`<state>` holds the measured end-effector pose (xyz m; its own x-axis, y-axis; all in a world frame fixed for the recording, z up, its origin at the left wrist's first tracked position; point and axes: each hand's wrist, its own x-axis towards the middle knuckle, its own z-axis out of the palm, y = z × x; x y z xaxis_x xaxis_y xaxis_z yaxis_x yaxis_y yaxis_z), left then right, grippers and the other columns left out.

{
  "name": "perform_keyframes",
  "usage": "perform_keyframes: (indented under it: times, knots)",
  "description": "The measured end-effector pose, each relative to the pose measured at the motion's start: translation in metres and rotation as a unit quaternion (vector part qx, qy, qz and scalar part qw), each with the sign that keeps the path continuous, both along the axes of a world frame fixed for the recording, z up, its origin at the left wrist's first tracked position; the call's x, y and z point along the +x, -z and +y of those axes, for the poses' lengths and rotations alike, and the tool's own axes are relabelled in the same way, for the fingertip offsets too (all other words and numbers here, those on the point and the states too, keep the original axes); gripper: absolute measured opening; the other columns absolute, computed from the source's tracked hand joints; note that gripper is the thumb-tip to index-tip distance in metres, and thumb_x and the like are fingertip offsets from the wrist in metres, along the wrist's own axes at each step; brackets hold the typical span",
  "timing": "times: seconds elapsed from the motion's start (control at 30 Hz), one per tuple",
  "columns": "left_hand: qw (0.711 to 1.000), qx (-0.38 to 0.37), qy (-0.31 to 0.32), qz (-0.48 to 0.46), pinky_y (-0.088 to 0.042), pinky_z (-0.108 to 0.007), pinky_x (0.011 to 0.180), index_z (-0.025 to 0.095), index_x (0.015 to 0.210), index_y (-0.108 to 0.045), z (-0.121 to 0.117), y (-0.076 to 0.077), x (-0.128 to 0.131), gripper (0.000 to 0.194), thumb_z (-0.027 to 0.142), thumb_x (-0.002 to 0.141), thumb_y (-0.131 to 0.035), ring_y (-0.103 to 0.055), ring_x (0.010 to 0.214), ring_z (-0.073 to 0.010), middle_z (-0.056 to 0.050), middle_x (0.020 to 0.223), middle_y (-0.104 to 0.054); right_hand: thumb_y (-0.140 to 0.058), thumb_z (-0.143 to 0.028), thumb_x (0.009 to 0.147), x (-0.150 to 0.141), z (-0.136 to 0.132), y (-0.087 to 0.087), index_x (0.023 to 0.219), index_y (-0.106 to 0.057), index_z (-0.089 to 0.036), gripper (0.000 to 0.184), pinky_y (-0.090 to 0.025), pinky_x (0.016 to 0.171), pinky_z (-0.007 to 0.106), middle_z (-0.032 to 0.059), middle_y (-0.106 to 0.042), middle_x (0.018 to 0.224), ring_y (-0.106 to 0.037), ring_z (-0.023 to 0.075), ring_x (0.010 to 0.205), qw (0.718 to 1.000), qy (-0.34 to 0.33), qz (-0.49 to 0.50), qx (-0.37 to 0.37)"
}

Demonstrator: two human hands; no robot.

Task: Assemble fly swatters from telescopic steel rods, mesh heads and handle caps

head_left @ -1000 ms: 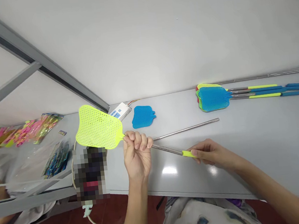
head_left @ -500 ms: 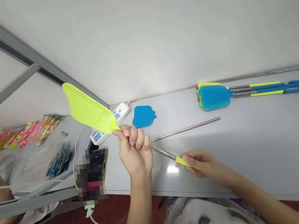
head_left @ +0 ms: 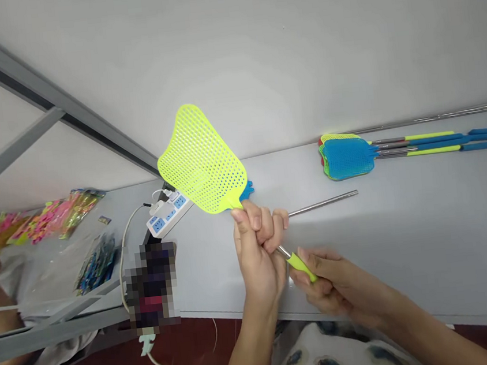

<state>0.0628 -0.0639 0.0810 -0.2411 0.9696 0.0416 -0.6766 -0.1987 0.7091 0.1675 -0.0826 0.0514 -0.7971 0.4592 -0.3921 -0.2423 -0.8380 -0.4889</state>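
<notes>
A bright yellow-green plastic flyswatter head (head_left: 202, 163), flat, flared and pierced by a grid of small holes, is held up at a slant above the far-left part of the smooth grey table (head_left: 404, 218). The left hand (head_left: 259, 245) is clenched around its neck. Below that fist a shiny round metal shaft (head_left: 284, 252) slopes into a smooth yellow-green sleeve grip (head_left: 301, 266), grasped by the right hand (head_left: 328, 284), slightly blurred, above the table's near edge. Behind the swatter head, mostly covered, a blue plastic swatter head (head_left: 248, 191) shows its stubby neck.

A thin polished metal rod (head_left: 324, 203) lies just beyond the left fist, its free end pointing right. Open tabletop spreads from this rod towards the right and the near edge. By the far edge, a pile of finished-looking swatters (head_left: 349, 158), blue uppermost, lies with handles pointing right; a long metal tube (head_left: 437, 117) runs behind it along the wall.

Near the left edge sits a white power strip (head_left: 170, 214) with blue socket faces. Beyond the grey metal frame (head_left: 55, 112), the print on a small packet (head_left: 105, 220) is too tiny to read.
</notes>
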Motion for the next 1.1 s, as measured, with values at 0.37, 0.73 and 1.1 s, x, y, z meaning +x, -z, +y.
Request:
perform_keyframes:
  times: [0.37,0.73,1.1]
  knots:
    - [0.997,-0.022,-0.052,-0.048,-0.036,-0.019,0.054,0.017,0.062,-0.034,-0.012,-0.009,-0.001,0.029,0.029,0.088,-0.028,-0.010,0.037,-0.0036,0.008,0.050,-0.009,-0.032,-0.024,0.082,0.001,0.018,-0.011,0.071,-0.038,-0.015,0.016,-0.005,0.026,0.010,-0.0071,-0.016,0.050,-0.004,0.0015,0.034,0.912,-0.179,0.256,-0.267]
    - [0.978,-0.127,0.124,-0.109,-0.039,-0.025,0.057,0.013,0.086,-0.052,-0.018,0.030,-0.006,0.030,0.038,0.083,-0.037,-0.043,0.056,-0.0088,0.000,0.066,-0.045,-0.039,-0.035,0.083,0.048,-0.001,0.034,0.086,-0.047,-0.016,0.021,-0.010,0.030,0.011,-0.0066,-0.027,0.055,-0.014,-0.0006,0.036,0.994,-0.085,0.036,-0.066]
    - [0.958,-0.067,0.221,-0.168,-0.013,-0.016,0.032,0.018,0.056,-0.027,0.012,-0.006,0.010,0.032,0.025,0.087,-0.026,-0.004,0.034,-0.0056,0.008,0.045,-0.009,-0.036,-0.048,0.080,0.014,-0.024,0.008,0.062,-0.031,-0.017,0.037,-0.009,0.032,0.014,-0.0074,-0.021,0.048,-0.014,0.0019,0.038,0.990,0.073,-0.067,0.096]
